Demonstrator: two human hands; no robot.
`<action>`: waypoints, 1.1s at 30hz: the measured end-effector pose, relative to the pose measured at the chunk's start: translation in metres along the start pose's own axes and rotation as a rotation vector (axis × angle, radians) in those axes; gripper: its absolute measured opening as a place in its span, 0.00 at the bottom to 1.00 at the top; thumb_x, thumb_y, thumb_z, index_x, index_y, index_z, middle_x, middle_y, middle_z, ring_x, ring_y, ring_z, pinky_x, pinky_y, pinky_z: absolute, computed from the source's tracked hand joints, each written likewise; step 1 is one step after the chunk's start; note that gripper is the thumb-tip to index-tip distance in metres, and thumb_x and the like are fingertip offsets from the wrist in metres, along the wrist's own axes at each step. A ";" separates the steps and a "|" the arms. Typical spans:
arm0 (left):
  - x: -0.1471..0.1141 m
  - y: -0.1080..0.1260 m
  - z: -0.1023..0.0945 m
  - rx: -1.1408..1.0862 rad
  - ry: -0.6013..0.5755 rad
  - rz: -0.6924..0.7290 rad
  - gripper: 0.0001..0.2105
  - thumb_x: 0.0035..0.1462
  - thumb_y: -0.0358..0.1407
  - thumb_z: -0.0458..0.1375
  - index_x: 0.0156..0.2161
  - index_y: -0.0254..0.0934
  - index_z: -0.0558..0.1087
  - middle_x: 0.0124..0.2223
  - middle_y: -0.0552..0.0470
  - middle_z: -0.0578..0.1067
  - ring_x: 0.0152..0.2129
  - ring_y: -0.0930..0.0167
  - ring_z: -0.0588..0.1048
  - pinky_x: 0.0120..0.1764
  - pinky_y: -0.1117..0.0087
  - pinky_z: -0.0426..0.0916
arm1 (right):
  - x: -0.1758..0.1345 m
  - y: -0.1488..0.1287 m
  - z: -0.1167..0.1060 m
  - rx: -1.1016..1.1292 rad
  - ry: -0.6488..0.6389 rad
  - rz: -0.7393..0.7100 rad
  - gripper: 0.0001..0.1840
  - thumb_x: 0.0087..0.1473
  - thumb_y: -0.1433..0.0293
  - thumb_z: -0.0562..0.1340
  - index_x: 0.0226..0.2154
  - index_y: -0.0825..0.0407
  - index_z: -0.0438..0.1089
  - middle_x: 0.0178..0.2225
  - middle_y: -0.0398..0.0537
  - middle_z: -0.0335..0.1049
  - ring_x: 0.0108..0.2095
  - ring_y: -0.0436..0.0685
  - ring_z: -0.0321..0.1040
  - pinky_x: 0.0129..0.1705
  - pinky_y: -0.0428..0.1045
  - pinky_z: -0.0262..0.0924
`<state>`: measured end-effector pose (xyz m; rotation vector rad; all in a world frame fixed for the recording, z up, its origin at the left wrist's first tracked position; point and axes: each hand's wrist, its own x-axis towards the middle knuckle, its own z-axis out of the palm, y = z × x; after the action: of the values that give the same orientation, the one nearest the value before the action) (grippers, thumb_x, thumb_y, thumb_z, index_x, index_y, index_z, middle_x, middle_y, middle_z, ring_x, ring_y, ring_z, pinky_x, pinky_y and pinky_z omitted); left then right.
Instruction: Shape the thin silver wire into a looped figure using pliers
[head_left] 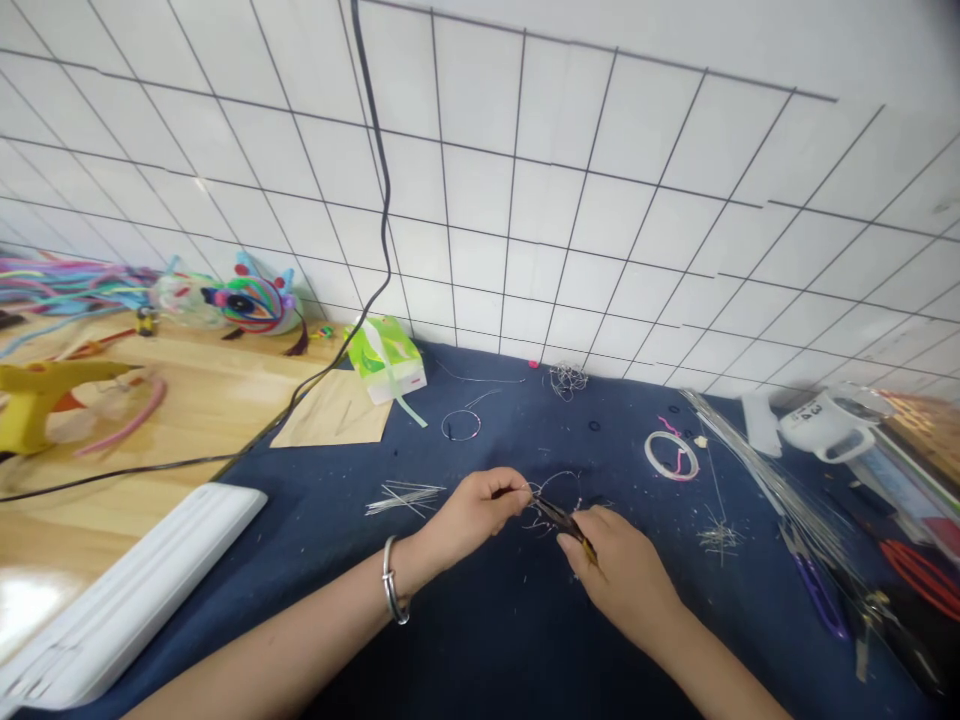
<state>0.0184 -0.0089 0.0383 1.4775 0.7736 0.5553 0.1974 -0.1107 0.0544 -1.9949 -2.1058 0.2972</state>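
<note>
The right hand (619, 565) was curled around the pliers (553, 514). The left hand (476, 512) pinched thin wire (574, 473) at their tips, maybe to keep it steady, above the blue cloth (315, 530).

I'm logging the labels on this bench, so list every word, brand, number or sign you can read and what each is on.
"34", or something like it: dark print on the white mug, tilted and too blurred to be sure.
Small red mark on the green and white box: too small to read.
No other text can be made out.
</note>
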 end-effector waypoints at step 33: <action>0.002 -0.012 0.011 -0.155 0.061 0.097 0.05 0.54 0.33 0.52 0.32 0.35 0.69 0.26 0.56 0.64 0.24 0.77 0.62 0.30 0.74 0.56 | 0.000 0.003 -0.001 0.020 0.106 -0.023 0.11 0.57 0.63 0.50 0.32 0.51 0.64 0.28 0.46 0.65 0.30 0.53 0.62 0.31 0.46 0.54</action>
<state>0.0264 -0.0156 0.0255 1.3654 0.6926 0.7206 0.2005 -0.1102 0.0546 -1.9292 -2.0512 0.2034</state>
